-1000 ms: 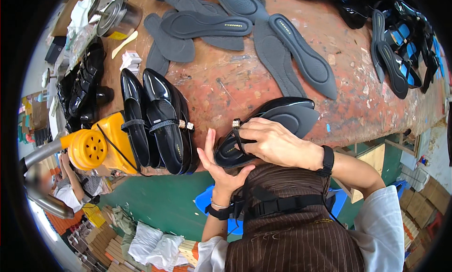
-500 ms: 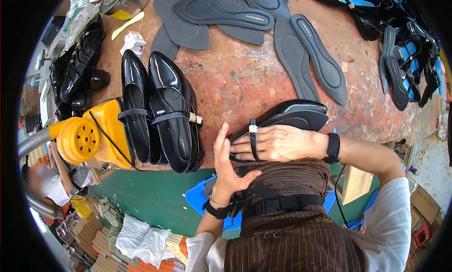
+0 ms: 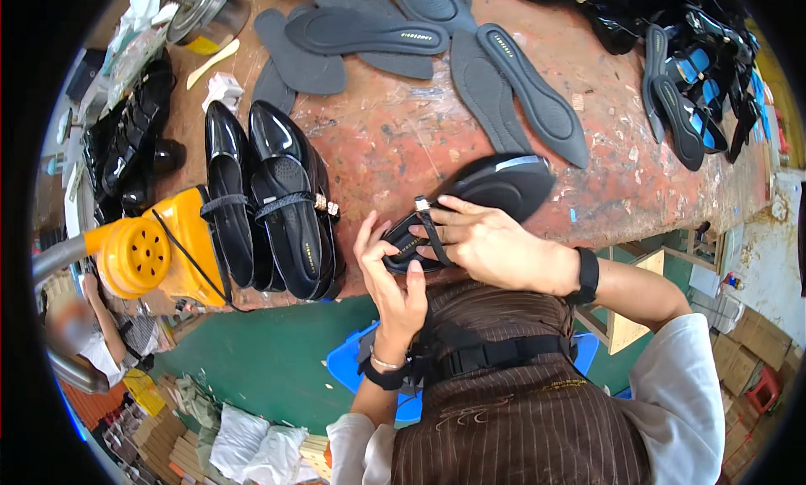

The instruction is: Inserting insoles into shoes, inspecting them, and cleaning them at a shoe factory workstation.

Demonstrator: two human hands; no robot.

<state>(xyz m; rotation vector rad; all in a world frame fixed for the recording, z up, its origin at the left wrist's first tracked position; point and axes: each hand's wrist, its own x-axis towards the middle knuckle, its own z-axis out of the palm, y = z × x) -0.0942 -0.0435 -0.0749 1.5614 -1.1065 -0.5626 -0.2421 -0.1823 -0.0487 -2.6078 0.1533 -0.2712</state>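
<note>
Scuffed reddish paint covers our workbench [image 3: 369,141], with a green floor [image 3: 285,367] below its near edge and another person [image 3: 96,346], partly seen, at the far left. Just in front of our striped brown apron [image 3: 512,418], at that near edge, we have a black pointed shoe [image 3: 495,176], its toe aimed to the upper right and its heel toward our left. Our right hand [image 3: 483,240] spreads its fingers over the middle of the shoe, among them the narrow strap [image 3: 431,231] with its glittering ornament [image 3: 421,204]; we cannot tell how firmly they grip. Our left hand [image 3: 393,283] bends around the heel, thumb and forefinger a narrow gap apart; whether they pinch the rim we cannot tell.

Left of our hands, two black strapped flats [image 3: 290,199] stand side by side, next to a yellow machine [image 3: 189,241] with a round slotted cap. Dark grey insoles [image 3: 365,31] overlap at the back of the bench, near a cream spatula [image 3: 211,62] and a metal tin [image 3: 206,15]. Glossy black shoes [image 3: 701,57] crowd the far right.
</note>
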